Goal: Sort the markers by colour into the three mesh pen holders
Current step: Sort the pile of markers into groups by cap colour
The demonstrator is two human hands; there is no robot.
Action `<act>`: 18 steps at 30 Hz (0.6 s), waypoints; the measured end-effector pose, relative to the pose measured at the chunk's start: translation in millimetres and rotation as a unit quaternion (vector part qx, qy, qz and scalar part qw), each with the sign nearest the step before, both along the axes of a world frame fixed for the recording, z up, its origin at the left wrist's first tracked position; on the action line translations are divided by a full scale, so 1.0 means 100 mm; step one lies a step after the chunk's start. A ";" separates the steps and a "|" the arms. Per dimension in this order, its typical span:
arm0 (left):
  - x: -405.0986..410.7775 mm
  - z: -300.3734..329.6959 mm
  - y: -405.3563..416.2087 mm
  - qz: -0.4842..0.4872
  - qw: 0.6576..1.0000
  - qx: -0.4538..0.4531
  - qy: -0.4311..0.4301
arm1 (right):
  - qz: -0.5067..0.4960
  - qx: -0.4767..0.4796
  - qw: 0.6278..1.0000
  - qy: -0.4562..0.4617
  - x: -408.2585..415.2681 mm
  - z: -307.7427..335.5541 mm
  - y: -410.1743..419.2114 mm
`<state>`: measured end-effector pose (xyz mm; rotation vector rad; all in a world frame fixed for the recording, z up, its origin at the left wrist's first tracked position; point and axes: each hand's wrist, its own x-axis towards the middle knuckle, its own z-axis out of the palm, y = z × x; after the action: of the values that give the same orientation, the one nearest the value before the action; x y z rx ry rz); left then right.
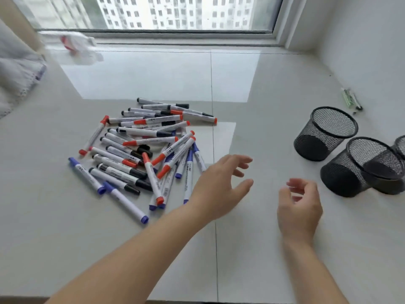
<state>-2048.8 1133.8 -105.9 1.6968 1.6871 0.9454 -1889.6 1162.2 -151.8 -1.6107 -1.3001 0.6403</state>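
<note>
The markers point(142, 150) lie in one loose heap on the left half of the pale bench point(65, 238), red, blue and black caps mixed and crossing one another; none is sorted yet, so the job looks to be at its very start. The heap sits close to the person's left side, probably tipped out there so each colour can be read at a glance; the blue ones mostly fringe the near edge, the black and red are tangled through the middle.

The three mesh holders stand together well to the right, apart from the heap; the far holder point(326, 132) stands alone, the middle holder point(359, 165) sits just beside it, and the third holder point(400, 148) is cut by the frame edge and seems to touch or overlap the middle one. All that show inside look empty, and they tilt in the wide lens.

The left hand point(217, 183) hangs just beside the heap's right edge, its grip loose, fingers spread and holding nothing; the right hand point(299, 207) hovers between heap and holders, fingers lightly curled, also holding nothing. I judge both are poised to begin.

Beyond, a small green item point(349, 98) lies near the wall; a crumpled plastic bag point(76, 46) rests by the window point(164, 12).
</note>
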 end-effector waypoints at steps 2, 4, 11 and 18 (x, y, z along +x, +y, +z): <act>-0.25 0.00 -0.32 0.020 0.999 0.038 0.026 | 0.060 0.025 0.998 0.010 -0.26 0.04 -0.17; -0.52 -0.03 -0.66 0.053 0.995 0.073 0.048 | 0.107 0.052 0.993 0.005 -0.49 0.08 -0.38; -1.40 -0.19 -1.49 0.242 0.965 0.081 0.069 | 0.250 0.091 0.963 -0.053 -1.21 0.27 -0.86; -2.10 -0.29 -1.62 0.363 0.929 0.018 0.072 | 0.428 0.095 0.878 -0.193 -2.05 0.33 -0.84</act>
<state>-2258.9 972.2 -135.4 1.1700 2.4821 1.1861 -2094.2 1078.1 -118.4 -0.9641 -2.3347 0.6850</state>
